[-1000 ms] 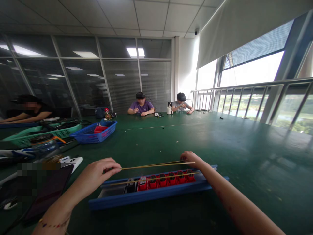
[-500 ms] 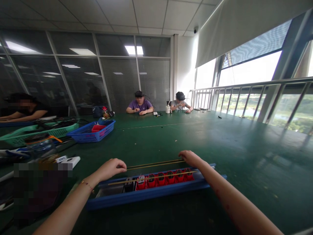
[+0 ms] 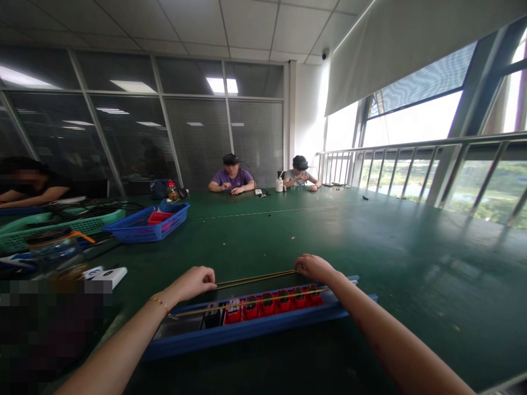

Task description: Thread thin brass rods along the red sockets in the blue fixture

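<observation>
Evidently both hands are busy with the same pair of thin sticks [image 3: 255,278], yellowish and nearly parallel, which stretch across the lower centre of the frame. The left hand [image 3: 198,282] has thumb and fingers pinched together on their left end. The right hand [image 3: 316,269] curls its fingers about the other end, though its fingertips are partly hidden from this angle. A beaded bracelet [image 3: 160,303] circles the left wrist.

Just below the held pair, toward the bottom of the frame, a long blue tray [image 3: 255,327] sits at a slight slant on the green table [image 3: 329,230]. Inside it stands a row of red holders [image 3: 267,308] with dark pieces in them; the leftmost holder bears a paler, clear-looking piece. A black block [image 3: 212,317] stands at the left end of the row, and a single stick [image 3: 193,312] runs lengthwise above the row, its right end passing behind the right forearm.

Farther out, at the left of the frame, come a blue basket [image 3: 164,233] with a red box [image 3: 160,218] inside, a green basket [image 3: 88,224] heaped with dark cables, and a jar [image 3: 55,255] with an orange strap. The lower left corner is blurred out. Across the table, near the middle of the frame, sit a person in purple [image 3: 231,181] and a person in grey [image 3: 302,175], with a white cup [image 3: 280,185] between them.
</observation>
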Motion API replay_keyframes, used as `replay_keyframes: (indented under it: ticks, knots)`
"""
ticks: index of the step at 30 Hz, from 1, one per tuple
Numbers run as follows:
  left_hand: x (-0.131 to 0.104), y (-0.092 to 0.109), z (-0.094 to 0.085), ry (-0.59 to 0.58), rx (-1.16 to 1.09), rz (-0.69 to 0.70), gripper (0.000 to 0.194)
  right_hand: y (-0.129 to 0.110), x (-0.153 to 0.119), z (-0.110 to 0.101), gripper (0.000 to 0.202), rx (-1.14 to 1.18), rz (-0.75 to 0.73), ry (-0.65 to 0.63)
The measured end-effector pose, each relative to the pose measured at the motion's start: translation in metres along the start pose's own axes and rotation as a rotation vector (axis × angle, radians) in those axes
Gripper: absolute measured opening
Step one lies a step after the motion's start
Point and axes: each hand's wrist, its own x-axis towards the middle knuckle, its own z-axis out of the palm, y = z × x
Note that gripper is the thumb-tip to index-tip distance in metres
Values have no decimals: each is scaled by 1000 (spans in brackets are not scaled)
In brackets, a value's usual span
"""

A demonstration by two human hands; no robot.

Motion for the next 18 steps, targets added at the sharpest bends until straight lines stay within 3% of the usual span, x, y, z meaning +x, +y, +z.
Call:
replay_keyframes:
  ticks: [5, 9, 12, 18]
  knots:
    - [-39, 34, -22, 93, -28, 43, 39, 0, 1, 1, 19, -12, 27, -2]
    - [-79, 58, -31, 58, 13, 93, 35, 1, 1, 2, 19, -15, 9, 8]
    - [-93, 62, -26, 57, 27, 106, 26, 1, 1, 3, 19, -17, 0, 19]
    - [-92, 57, -22, 59, 47, 104, 21, 2, 3, 5, 19, 0, 21, 7]
